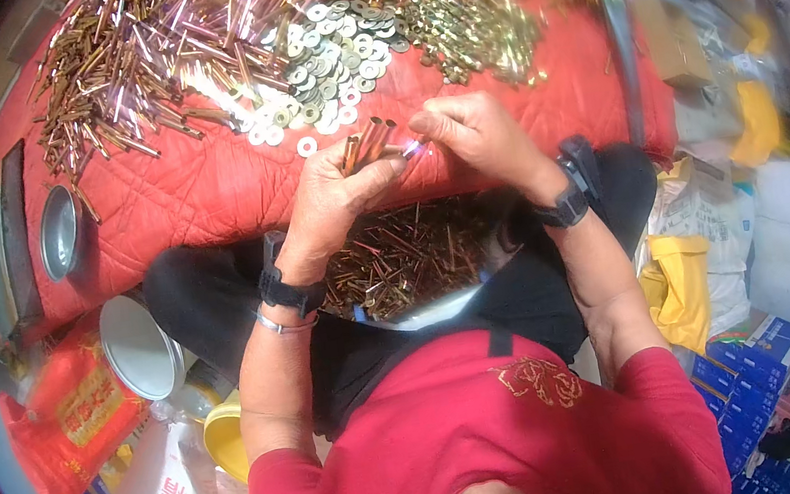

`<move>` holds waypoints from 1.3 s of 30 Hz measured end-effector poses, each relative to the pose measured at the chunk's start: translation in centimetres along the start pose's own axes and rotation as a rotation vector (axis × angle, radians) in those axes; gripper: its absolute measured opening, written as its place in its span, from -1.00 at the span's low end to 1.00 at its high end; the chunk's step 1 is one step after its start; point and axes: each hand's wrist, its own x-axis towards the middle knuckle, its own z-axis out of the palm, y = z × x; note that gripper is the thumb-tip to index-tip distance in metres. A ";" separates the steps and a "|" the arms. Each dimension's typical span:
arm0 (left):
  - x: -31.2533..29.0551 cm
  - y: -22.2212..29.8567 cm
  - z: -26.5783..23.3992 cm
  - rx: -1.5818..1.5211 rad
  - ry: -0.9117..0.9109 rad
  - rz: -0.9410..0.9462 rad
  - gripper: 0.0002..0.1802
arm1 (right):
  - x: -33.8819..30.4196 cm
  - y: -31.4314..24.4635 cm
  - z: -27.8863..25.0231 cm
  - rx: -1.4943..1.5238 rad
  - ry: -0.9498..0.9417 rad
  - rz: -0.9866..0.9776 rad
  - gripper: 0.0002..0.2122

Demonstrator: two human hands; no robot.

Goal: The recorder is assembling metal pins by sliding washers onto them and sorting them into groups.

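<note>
The left hand [333,200] is clenched around a small bundle of copper-coloured pins [364,144], their ends sticking up out of the fist. Just beside it, the right hand [470,135] pinches a single shiny pin [414,148] between thumb and fingertips, its tip meeting the left thumb. Both hands hover over the near edge of a red quilted cloth [205,188] that covers the bench. Farther back on the cloth lie a wide heap of copper pins [138,71], a pile of silver washers [329,64] in the middle and a pile of brass-coloured nuts [476,33] to the right, all well apart from the hands. Below the hands, a second heap of pins [406,255] rests in the person's lap between the dark trouser legs. On the left stand a small metal bowl [60,233] on the cloth and a larger white bowl [139,349] by the knee. Yellow bags [678,283] and blue boxes [747,379] crowd the right side.
</note>
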 end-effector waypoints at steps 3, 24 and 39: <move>0.4 -0.1 -0.3 -0.108 -0.009 -0.019 -0.89 | 0.4 0.0 0.1 0.036 0.117 -0.126 -0.81; -0.1 0.1 -0.8 -0.259 -0.116 0.078 -0.88 | 0.8 -4.0 1.7 -0.119 0.223 -0.207 -0.61; 0.0 -0.2 -1.0 -0.254 -0.161 0.051 -0.87 | 0.4 -3.7 2.6 -0.252 0.297 -0.276 -0.61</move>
